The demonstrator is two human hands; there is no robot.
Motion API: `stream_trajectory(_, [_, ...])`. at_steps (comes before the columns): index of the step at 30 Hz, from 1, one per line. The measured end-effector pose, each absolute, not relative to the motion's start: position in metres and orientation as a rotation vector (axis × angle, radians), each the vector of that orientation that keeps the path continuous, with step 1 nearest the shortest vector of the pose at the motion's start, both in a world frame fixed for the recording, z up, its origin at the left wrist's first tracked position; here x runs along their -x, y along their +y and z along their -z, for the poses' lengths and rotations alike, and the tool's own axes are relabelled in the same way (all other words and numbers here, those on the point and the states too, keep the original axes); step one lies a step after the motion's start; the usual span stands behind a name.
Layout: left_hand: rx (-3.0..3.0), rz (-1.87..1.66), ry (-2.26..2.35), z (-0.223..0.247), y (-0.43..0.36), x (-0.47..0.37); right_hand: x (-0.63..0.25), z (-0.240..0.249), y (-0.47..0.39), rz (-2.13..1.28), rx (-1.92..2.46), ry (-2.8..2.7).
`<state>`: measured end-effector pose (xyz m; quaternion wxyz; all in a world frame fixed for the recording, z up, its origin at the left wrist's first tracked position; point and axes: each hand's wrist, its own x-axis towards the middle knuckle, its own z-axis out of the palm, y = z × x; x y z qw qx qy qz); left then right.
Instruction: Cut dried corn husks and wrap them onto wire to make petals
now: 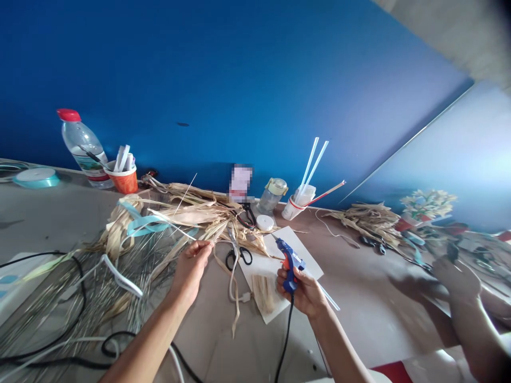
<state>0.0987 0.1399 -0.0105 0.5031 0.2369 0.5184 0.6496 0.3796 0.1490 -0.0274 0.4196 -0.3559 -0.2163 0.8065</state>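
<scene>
Right hand [304, 290] clenched round blue plastic glue gun [289, 264], nozzle aimed off body; left hand [190, 267] pinches thin pale dried-husk strip [187, 232], steadying it.

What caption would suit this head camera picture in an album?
Right hand grips a blue glue gun over white paper while left hand pinches dried husk strips.

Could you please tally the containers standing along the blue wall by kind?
Plastic bottle with red cap: 1
Orange cup: 1
Small jar with pale lid: 1
White cup holding straws: 1
Total: 4
</scene>
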Motion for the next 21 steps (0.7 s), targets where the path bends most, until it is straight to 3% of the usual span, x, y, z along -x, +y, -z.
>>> stream_trajectory(21, [-0.611,-1.514,1.276,0.006,0.138,-0.1,-0.39,0.03,0.155,-2.1,0.952,-0.327])
